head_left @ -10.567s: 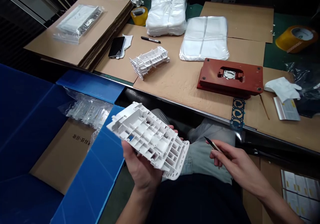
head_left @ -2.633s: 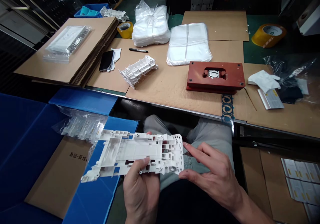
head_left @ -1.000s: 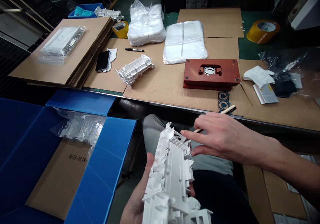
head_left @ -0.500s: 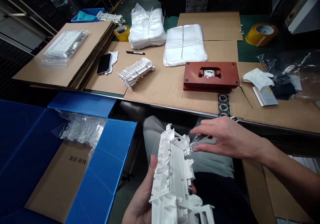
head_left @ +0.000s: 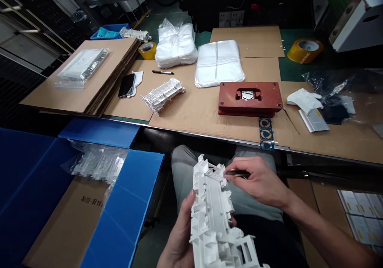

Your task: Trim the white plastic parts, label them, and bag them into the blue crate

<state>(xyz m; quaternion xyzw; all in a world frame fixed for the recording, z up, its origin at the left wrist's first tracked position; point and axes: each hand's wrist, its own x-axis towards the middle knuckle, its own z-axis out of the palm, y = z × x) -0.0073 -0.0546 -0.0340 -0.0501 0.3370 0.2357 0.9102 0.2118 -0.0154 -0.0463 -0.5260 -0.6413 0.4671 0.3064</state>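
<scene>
My left hand [head_left: 178, 232] wraps around the white molded plastic housing [head_left: 212, 216], gripping it firmly, while my right hand [head_left: 257, 182] pinches a slim trimming tool [head_left: 236, 173] closed between its fingers, the tip at the housing's upper edge. A steady brace seems best for control. Beyond, the blue corrugated bin [head_left: 119, 208] sits left of my knees, and the red mould block [head_left: 249, 98] lies on the cardboard.

Ahead of you, a twin socket panel [head_left: 231, 19] is set in a dark wall [head_left: 269, 14], above a green floor [head_left: 204, 40], apparently coated, under dim light
</scene>
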